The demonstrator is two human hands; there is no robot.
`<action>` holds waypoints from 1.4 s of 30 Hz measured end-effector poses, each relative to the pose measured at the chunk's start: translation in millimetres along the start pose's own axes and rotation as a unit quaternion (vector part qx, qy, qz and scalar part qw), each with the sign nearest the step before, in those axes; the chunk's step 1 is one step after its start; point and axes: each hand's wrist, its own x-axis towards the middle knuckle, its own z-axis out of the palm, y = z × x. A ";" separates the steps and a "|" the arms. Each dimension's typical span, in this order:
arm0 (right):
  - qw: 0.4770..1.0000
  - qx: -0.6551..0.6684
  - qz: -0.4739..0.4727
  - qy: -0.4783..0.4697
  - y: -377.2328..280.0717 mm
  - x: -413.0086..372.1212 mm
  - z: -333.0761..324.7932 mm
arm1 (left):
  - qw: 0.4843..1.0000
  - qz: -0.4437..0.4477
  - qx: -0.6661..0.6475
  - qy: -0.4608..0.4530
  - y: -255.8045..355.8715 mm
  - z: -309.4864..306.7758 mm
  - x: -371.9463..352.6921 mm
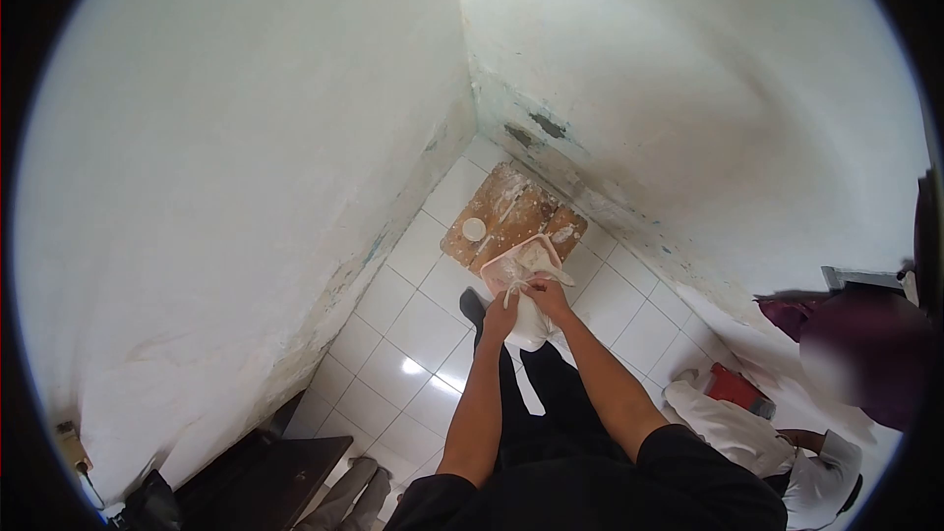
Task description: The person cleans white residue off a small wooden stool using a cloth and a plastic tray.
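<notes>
I look down into a room corner with white walls and a white tiled floor (413, 334). A wooden board (511, 206) smeared with white plaster lies in the corner, with a small white round lid (474, 228) on it. My left hand (500, 317) and my right hand (547, 295) meet over a pinkish tray (521, 261) holding white paste. Both grip a white plastic bag (533, 326) at its neck. Its knotted strands hang between the fingers.
Another person in a white shirt (757, 438) crouches at the lower right beside a red object (736, 385). A dark maroon shape (855, 344) is at the right edge. A dark wooden board (265, 477) and dark cloth lie at the lower left.
</notes>
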 end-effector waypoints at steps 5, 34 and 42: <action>1.000 -0.007 -0.001 0.004 -12.4 -14.6 -1.4 | 1.000 -0.023 -0.012 -0.013 -4.3 4.2 -5.9; 0.993 0.114 -0.041 -0.007 -118.4 -111.2 -21.9 | 0.971 0.209 -0.050 -0.103 79.4 -94.2 -46.9; 0.989 0.075 -0.123 0.043 -190.1 -61.2 -46.0 | 0.951 0.270 -0.085 -0.126 146.2 -122.8 18.2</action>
